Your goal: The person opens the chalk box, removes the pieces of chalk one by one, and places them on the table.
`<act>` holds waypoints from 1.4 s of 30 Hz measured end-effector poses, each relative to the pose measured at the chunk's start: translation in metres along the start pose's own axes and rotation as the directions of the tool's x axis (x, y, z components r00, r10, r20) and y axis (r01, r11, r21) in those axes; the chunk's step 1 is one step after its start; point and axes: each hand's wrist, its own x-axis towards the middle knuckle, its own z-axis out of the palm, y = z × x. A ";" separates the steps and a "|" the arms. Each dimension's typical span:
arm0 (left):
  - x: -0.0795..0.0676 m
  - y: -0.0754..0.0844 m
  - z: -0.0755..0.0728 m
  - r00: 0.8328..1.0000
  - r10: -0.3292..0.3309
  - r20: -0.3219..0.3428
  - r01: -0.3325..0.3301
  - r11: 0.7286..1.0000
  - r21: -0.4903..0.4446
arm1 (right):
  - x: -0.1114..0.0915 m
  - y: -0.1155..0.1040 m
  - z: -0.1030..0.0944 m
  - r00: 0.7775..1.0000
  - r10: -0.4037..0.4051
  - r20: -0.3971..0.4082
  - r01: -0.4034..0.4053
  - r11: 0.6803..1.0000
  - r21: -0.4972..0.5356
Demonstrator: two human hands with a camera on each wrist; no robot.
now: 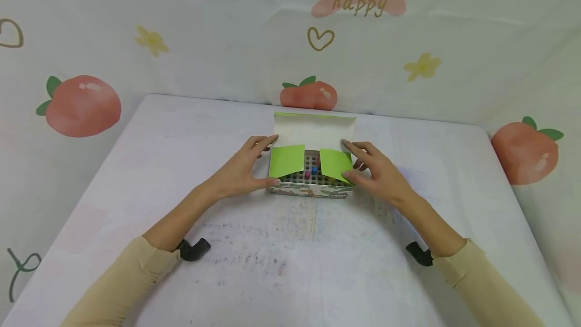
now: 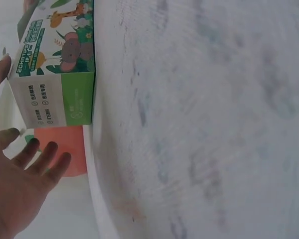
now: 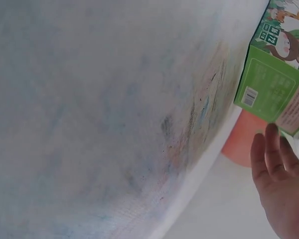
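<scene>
A printed cardboard box (image 1: 310, 192) sits at the middle of the table with its lid (image 1: 313, 132) raised at the back. Two green side flaps (image 1: 288, 159) lean inward over a holed insert, where a few small coloured sticks (image 1: 314, 170), blue and pink-red, show. At the box's left end is my left hand (image 1: 242, 168), thumb at the front corner and forefinger by the lid's edge. My right hand (image 1: 374, 170) has its thumb on the right flap (image 1: 335, 164) and its forefinger at the lid's right side. In both wrist views the other fingers stay loosely extended, off the box.
The white table (image 1: 254, 276) has faint coloured smudges in front of the box. Behind it hangs a white cloth (image 1: 218, 29) printed with fruit, hearts and flowers. A dark wrist-worn piece (image 1: 194, 250) shows below the left sleeve, another (image 1: 419, 254) by the right.
</scene>
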 end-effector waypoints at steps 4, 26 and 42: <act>0.000 0.001 0.000 1.000 -0.014 -0.003 0.014 0.997 0.073 | 0.000 -0.004 0.001 0.998 0.042 0.049 -0.036 0.991 -0.130; 0.001 -0.001 0.000 0.998 0.002 0.057 -0.013 0.981 0.191 | -0.001 -0.002 0.001 0.991 0.072 0.111 -0.061 0.993 -0.101; 0.001 0.007 0.001 0.996 -0.033 0.078 0.020 0.986 0.163 | -0.003 -0.006 0.000 0.984 0.103 0.145 -0.097 0.994 -0.049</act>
